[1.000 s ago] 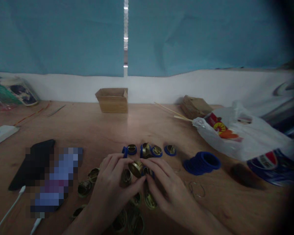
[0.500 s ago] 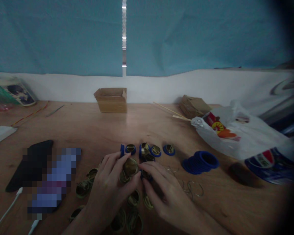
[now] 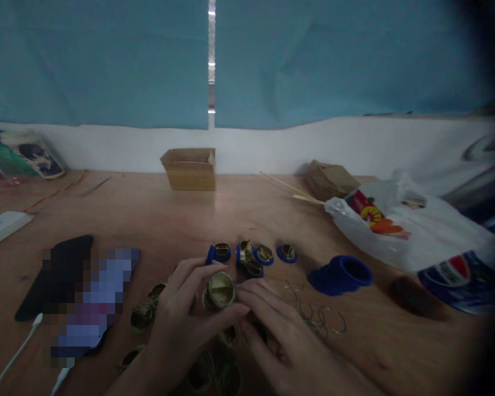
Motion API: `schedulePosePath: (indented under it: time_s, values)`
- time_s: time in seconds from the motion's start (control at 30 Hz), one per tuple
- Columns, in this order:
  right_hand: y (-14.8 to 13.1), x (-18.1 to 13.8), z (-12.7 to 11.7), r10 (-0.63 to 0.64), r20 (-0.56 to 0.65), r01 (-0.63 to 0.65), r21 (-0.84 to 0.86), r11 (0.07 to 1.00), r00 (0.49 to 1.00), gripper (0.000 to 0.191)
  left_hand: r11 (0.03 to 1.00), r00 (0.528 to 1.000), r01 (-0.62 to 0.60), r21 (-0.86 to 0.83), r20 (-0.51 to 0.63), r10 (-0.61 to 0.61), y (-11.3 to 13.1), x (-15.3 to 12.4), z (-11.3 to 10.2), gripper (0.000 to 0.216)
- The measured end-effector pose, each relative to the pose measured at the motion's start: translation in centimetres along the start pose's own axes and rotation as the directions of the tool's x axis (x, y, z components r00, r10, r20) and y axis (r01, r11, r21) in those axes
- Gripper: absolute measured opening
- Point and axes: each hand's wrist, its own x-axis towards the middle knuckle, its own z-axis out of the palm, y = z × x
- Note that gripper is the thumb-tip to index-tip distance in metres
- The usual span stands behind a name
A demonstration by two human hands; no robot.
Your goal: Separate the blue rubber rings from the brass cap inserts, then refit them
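Note:
My left hand (image 3: 183, 316) is closed round a brass-coloured round metal piece (image 3: 221, 290), shaped like a shallow cup, with its open face towards me. Beside it, the fingers of my right hand (image 3: 286, 330) are bent together close to my left thumb. What they grip, if anything, is hidden. Beyond my hands lie several blue rings with brass pin-like pieces in them, among them one blue-rimmed piece (image 3: 287, 253) apart on the right. More brass pieces (image 3: 142, 317) lie around and beneath my left hand, partly covered.
Right of my hands are a stack of blue rings (image 3: 340, 275) and loose thin metal rings (image 3: 332, 320). A Pepsi container (image 3: 457, 283) and a white plastic bag (image 3: 429, 220) stand farther right. A phone (image 3: 97, 302) lies left; an open cardboard box (image 3: 192, 173) stands behind.
The brass piece in my left hand has turned and its open face shows more. My right fingers have drawn closer to my left thumb, uncovering a blue-rimmed piece behind.

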Motion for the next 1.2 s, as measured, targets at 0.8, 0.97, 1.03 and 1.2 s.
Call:
schedulePosePath:
  time_s: [0.8, 0.97, 1.03, 1.2]
  values:
    - [0.6, -0.2, -0.1, 0.024, -0.245, -0.028, -0.009, 1.000, 0.969, 0.018, 0.978, 0.985, 0.094, -0.185, 0.159, -0.064, 0.0, 0.1, 0.3, 0.051]
    - [0.8, -0.1, 0.1, 0.068, -0.290, -0.088, -0.054, 0.995, 0.955, 0.010, 0.988, 0.979, -0.038, -0.150, 0.194, 0.067, -0.1, -0.3, 0.7, 0.054]
    - [1.0, -0.1, 0.2, 0.070, -0.289, -0.096, -0.076, 0.992, 0.955, 0.009, 0.988, 0.973, -0.067, -0.138, 0.210, 0.095, -0.1, -0.5, 0.9, 0.056]
    - [1.2, -0.2, 0.3, 0.091, -0.297, -0.132, -0.122, 0.984, 0.951, 0.011, 0.986, 0.963, -0.132, -0.104, 0.224, 0.153, -0.1, -0.7, 1.2, 0.064]
